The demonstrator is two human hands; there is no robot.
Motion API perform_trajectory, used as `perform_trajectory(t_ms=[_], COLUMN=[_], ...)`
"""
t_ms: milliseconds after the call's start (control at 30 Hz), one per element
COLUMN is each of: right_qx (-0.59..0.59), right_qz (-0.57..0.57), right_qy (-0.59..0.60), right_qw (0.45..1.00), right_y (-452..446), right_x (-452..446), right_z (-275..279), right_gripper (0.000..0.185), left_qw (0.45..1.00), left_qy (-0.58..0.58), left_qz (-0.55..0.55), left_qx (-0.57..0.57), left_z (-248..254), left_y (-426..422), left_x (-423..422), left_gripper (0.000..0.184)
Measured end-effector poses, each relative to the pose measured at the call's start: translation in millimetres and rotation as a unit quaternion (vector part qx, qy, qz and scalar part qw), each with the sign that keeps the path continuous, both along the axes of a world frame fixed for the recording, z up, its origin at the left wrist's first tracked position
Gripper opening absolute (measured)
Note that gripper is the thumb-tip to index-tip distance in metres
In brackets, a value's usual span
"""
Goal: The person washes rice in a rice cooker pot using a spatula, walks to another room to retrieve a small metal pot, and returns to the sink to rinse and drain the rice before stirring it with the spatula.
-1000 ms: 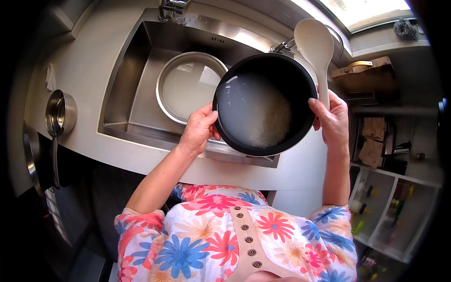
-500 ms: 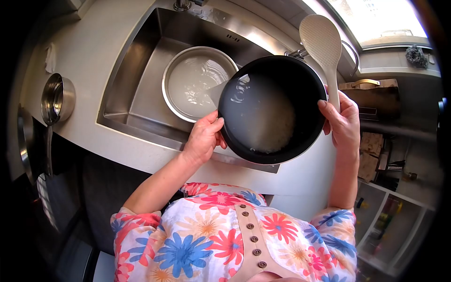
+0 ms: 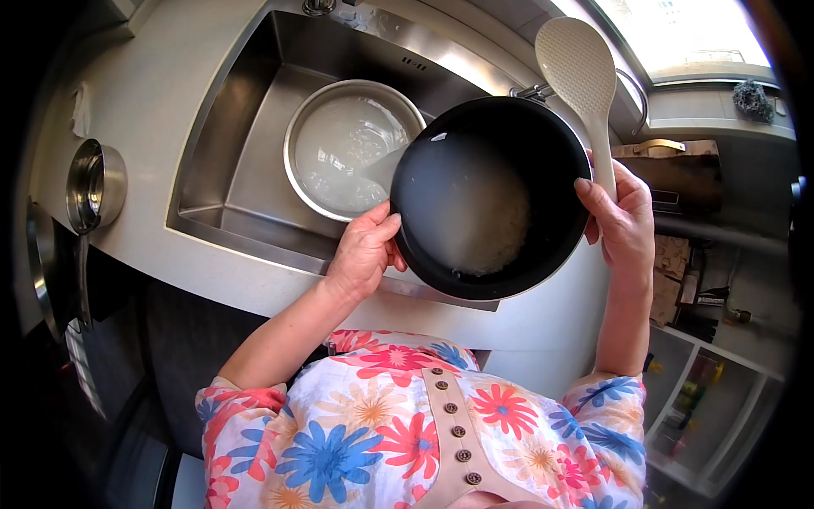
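Note:
A black cooking pot (image 3: 547,204) is tilted to the left over the sink edge, with cloudy water and pale grains (image 3: 500,242), apparently rice, inside. My left hand (image 3: 366,250) is closed on the pot's left rim. On the opposite side my right hand (image 3: 623,208) grips the pot and also holds a white rice paddle (image 3: 577,64) upright, its dimpled blade above the rim. Whitish water runs from the pot's left lip into a round metal bowl (image 3: 292,170) in the sink. This bowl holds cloudy, rippling liquid.
The steel sink (image 3: 246,153) surrounds the bowl, with a faucet base (image 3: 319,7) at its back. A small metal saucepan (image 3: 108,182) stands on the counter (image 3: 140,102) at left. A window (image 3: 687,34) and a grey scrubber (image 3: 752,100) are at upper right.
The pot has shifted very slightly left and its water has drawn back a little from the right side. Cloudy water keeps running into the bowl. Both hands keep their hold.

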State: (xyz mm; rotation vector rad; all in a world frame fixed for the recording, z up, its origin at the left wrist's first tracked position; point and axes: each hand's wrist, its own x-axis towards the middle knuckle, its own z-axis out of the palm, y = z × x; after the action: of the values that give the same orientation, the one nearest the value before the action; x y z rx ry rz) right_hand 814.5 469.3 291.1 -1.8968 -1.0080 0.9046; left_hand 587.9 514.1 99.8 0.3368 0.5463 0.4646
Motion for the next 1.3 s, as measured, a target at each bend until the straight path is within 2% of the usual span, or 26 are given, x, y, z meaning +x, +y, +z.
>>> perform_trajectory(t_ms=[767, 1300], right_qx=[-0.012, -0.017], right_qz=[0.014, 0.022], right_qy=[-0.011, -0.017], right_qw=[1.0, 0.999], right_y=[3.4, 3.8], right_x=[-5.5, -6.9], right_z=[9.0, 12.7], right_gripper=[0.021, 0.023], left_qw=[1.0, 0.999], left_qy=[-0.025, -0.033], left_qz=[-0.002, -0.015], left_qx=[-0.016, -0.027], left_z=[-4.3, -3.8], left_y=[-3.6, -4.6], left_x=[0.9, 2.3], left_gripper=[0.035, 0.03])
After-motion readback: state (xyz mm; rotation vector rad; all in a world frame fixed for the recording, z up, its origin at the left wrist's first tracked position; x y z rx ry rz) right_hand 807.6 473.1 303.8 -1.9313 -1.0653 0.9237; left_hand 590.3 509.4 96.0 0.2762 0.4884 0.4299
